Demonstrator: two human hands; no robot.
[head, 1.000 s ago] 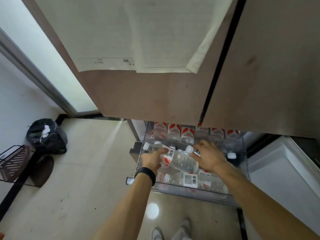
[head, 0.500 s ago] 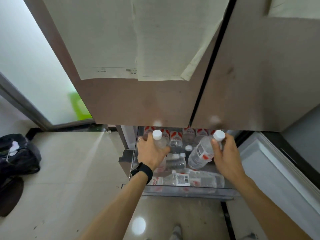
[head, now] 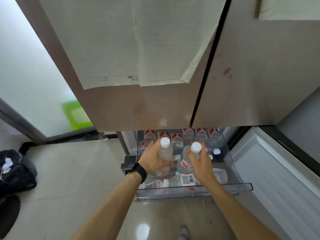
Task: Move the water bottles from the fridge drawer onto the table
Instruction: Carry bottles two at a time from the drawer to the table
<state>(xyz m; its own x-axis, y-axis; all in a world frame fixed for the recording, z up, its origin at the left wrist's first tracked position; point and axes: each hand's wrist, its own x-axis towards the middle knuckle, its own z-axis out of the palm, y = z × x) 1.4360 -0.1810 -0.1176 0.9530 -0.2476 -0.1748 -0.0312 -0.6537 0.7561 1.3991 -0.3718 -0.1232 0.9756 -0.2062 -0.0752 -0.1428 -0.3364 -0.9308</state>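
My left hand (head: 154,160) grips a clear water bottle (head: 165,150) with a white cap, held upright above the open fridge drawer (head: 194,188). My right hand (head: 201,164) grips a second white-capped bottle (head: 186,161) with a red and white label, close beside the first. Below them the clear plastic drawer holds several more bottles (head: 178,139), some standing in a back row, some lying at the front. No table is in view.
The shut fridge doors (head: 155,104) with taped papers hang over the drawer's back. An open white lower door (head: 277,170) stands to the right. A black bag (head: 17,168) lies on the tiled floor at left, beside a frosted glass door (head: 26,75).
Both hands lifted a bottle out of the drawer and turned them upright. The right hand's bottle has moved left, nearer the left one. My head has tilted up.
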